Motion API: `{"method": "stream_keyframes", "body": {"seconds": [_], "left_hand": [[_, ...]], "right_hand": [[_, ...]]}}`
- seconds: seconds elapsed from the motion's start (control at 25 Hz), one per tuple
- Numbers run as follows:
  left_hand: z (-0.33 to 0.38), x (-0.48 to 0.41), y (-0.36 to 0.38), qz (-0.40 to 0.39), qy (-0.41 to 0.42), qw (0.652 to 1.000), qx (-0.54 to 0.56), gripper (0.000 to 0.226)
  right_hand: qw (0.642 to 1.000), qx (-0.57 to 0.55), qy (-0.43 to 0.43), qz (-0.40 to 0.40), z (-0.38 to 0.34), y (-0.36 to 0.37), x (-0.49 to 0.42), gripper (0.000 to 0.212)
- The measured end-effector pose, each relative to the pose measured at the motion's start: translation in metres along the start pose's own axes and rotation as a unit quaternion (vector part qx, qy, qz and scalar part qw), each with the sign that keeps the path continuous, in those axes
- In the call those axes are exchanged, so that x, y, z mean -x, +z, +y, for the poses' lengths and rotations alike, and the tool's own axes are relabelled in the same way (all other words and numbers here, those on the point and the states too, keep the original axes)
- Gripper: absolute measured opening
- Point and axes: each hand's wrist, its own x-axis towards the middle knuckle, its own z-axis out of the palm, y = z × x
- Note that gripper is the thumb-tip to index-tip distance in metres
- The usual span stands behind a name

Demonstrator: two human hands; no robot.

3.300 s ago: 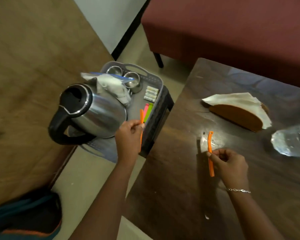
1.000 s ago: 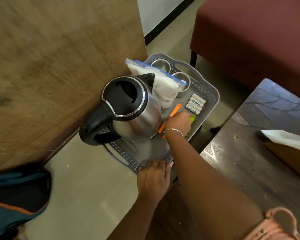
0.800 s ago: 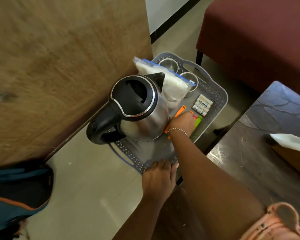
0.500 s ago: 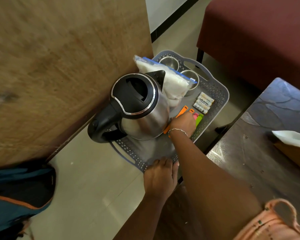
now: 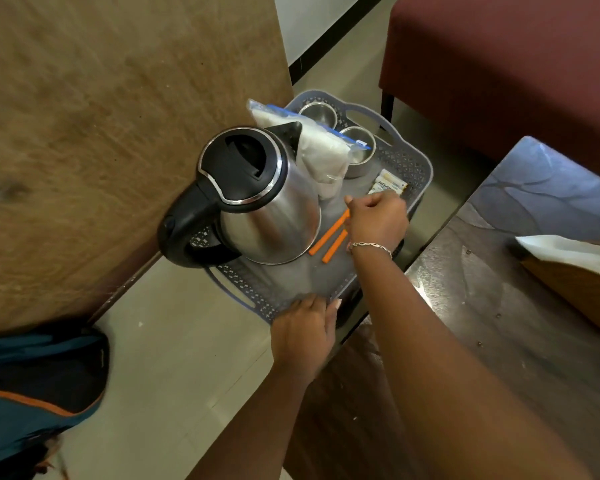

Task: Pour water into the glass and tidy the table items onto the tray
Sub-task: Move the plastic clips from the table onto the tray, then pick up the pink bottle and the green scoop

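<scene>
A grey perforated tray point(image 5: 411, 160) holds a steel electric kettle point(image 5: 257, 199), a clear bag of white stuff point(image 5: 321, 152), two small steel bowls point(image 5: 318, 114), several batteries point(image 5: 388, 184) and two orange sticks point(image 5: 327, 236) lying side by side next to the kettle. My right hand point(image 5: 378, 220) hovers over the sticks' far ends, thumb and curled fingers pinching the tip of the longer one. My left hand point(image 5: 305, 336) rests flat on the tray's near corner. No glass is in view.
A dark wooden table point(image 5: 499, 323) stands right of the tray, with a wooden napkin holder point(image 5: 568, 268) on it. A maroon sofa point(image 5: 516, 64) lies behind. A large wooden board point(image 5: 101, 133) sits left of the tray, and a blue bag point(image 5: 32, 393) is on the floor.
My right hand carried an orange stick from the table to the tray and laid it beside the first one, then slid towards the sticks' far ends. My left hand moved to the tray's corner.
</scene>
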Motion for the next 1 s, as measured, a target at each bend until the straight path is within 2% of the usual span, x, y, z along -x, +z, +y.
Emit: {"method": "stream_keyframes", "body": {"seconds": [0.16, 0.28, 0.44, 0.6, 0.8, 0.88, 1.0], "left_hand": [[0.002, 0.003, 0.001, -0.019, -0.028, 0.999, -0.006, 0.043], [0.008, -0.001, 0.002, -0.022, -0.089, 0.992, 0.091, 0.041], [0.015, -0.024, 0.001, -0.034, -0.146, 0.949, 0.278, 0.047], [0.024, -0.046, 0.004, -0.079, -0.201, 0.912, 0.348, 0.053], [0.028, -0.058, 0.011, -0.071, -0.204, 0.906, 0.364, 0.048], [0.03, -0.056, 0.01, -0.056, -0.195, 0.916, 0.346, 0.041], [0.04, -0.045, 0.001, -0.022, -0.172, 0.942, 0.288, 0.043]], "right_hand": [[0.997, -0.025, -0.044, 0.054, 0.025, -0.06, 0.016, 0.019], [0.993, 0.012, -0.08, 0.082, 0.063, -0.106, 0.033, 0.019], [0.99, 0.075, -0.096, 0.067, 0.115, -0.141, 0.046, 0.016], [0.988, 0.092, -0.096, 0.079, 0.145, -0.164, 0.05, 0.013], [0.991, 0.085, -0.076, 0.075, 0.16, -0.181, 0.055, 0.015], [0.991, 0.081, -0.069, 0.079, 0.163, -0.188, 0.058, 0.014], [0.991, 0.079, -0.071, 0.084, 0.168, -0.201, 0.063, 0.012]]}}
